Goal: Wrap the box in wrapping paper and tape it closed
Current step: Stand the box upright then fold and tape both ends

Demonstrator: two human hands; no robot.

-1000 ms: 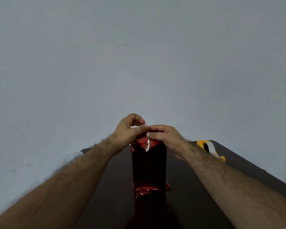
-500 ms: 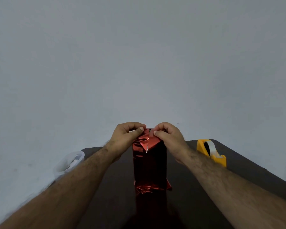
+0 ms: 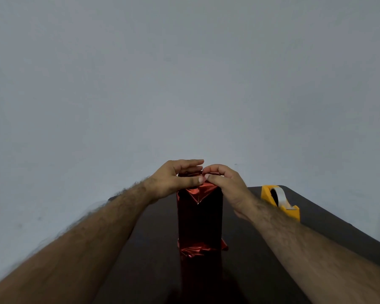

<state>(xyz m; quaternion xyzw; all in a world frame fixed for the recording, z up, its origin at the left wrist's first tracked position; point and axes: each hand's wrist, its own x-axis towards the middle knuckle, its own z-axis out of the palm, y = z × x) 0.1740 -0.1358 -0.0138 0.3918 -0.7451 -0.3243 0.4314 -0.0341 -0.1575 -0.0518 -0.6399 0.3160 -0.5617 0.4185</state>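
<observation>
box (image 3: 199, 218) upright, long axis vertical | left hand (image 3: 173, 183) flat on top | right hand (image 3: 223, 185) pinches top fold | tape dispenser (image 3: 280, 201) nearer right

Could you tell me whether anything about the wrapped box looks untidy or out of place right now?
Yes: the red wrapping paper is crumpled and flares out beyond the bottom of the upright box instead of lying flat. The top flap under both hands looks creased too.
</observation>
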